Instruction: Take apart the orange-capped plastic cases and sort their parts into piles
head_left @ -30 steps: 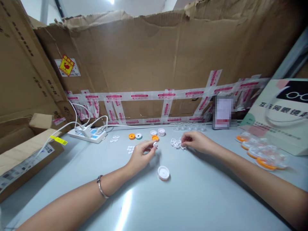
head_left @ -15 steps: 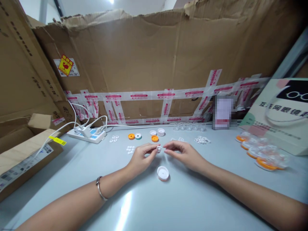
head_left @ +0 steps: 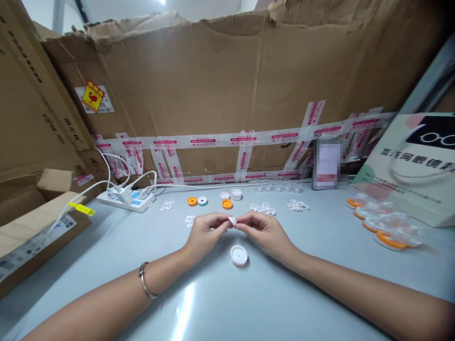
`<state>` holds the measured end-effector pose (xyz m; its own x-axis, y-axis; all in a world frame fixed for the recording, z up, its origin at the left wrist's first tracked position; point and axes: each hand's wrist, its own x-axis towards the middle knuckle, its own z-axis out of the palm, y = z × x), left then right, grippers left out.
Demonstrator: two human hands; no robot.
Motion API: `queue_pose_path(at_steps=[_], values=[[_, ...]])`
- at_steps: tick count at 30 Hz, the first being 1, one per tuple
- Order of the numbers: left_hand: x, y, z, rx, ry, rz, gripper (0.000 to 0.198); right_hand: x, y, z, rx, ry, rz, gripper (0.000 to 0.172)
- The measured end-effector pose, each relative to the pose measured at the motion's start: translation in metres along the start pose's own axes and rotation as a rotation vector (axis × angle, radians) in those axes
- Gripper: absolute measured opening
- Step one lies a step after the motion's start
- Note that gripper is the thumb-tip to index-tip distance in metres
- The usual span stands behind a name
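Pinching a small white piece (head_left: 232,221) between thumb and fingers, the left hand (head_left: 209,233) meets the right hand (head_left: 266,233), whose fingertips grip the piece's other side, over the middle of the table (head_left: 277,303). The piece looks light and stiff, probably plastic, and perhaps slippery; a gentle hold by its rim should suit it. A round white dish (head_left: 239,255) sits nearer the table's front edge, and loose white parts (head_left: 263,209) lie toward the back edge.

Grey-blue table (head_left: 256,303) (white dish (head_left: 238,256) atop)
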<state>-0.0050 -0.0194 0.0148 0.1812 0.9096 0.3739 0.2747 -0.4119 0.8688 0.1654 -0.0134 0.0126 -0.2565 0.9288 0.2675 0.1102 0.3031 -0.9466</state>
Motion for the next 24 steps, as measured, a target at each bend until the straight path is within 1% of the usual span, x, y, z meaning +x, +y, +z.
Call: queue_pose_path(at_steps=[2, 4, 6, 9, 11, 13, 15, 17, 19, 21, 24], values=[[0.0000, 0.0007, 0.0003, 0.003, -0.035, 0.057, 0.015, 0.0006, 0.0021, 0.0001, 0.030, 0.014, 0.016, 0.015], [0.0006, 0.0020, 0.0005, -0.006, -0.095, 0.105, 0.020, 0.0017, 0.0036, -0.0008, 0.062, 0.028, 0.041, 0.015], [0.0012, 0.0035, 0.0004, -0.006, -0.123, 0.129, 0.021, 0.0026, 0.0040, -0.0018, 0.088, 0.026, 0.056, 0.015], [0.0017, 0.0048, 0.0001, 0.051, -0.070, 0.166, 0.017, 0.0026, 0.0024, -0.0020, 0.109, -0.016, 0.065, 0.016], [0.0019, 0.0045, -0.0004, 0.119, -0.036, 0.236, 0.017, 0.0017, 0.0007, -0.0014, 0.123, -0.054, 0.065, 0.019], [0.0021, 0.0035, -0.0011, 0.200, -0.017, 0.335, 0.019, 0.0009, -0.0006, -0.0007, 0.151, -0.084, 0.064, 0.024], [0.0025, 0.0017, -0.0018, 0.309, 0.002, 0.464, 0.020, 0.0005, -0.0012, -0.0005, 0.182, -0.103, 0.071, 0.029], [0.0030, -0.0003, -0.0023, 0.428, 0.011, 0.595, 0.020, 0.0007, -0.0011, -0.0008, 0.186, -0.104, 0.092, 0.033], [0.0031, -0.0017, -0.0025, 0.517, 0.017, 0.686, 0.019, 0.0012, -0.0008, -0.0014, 0.173, -0.094, 0.111, 0.036], [0.0029, -0.0021, -0.0024, 0.570, 0.013, 0.727, 0.019, 0.0015, -0.0011, -0.0020, 0.156, -0.083, 0.119, 0.036], [0.0021, -0.0011, -0.0020, 0.619, -0.009, 0.753, 0.018, 0.0014, -0.0025, -0.0021, 0.142, -0.082, 0.129, 0.033]])
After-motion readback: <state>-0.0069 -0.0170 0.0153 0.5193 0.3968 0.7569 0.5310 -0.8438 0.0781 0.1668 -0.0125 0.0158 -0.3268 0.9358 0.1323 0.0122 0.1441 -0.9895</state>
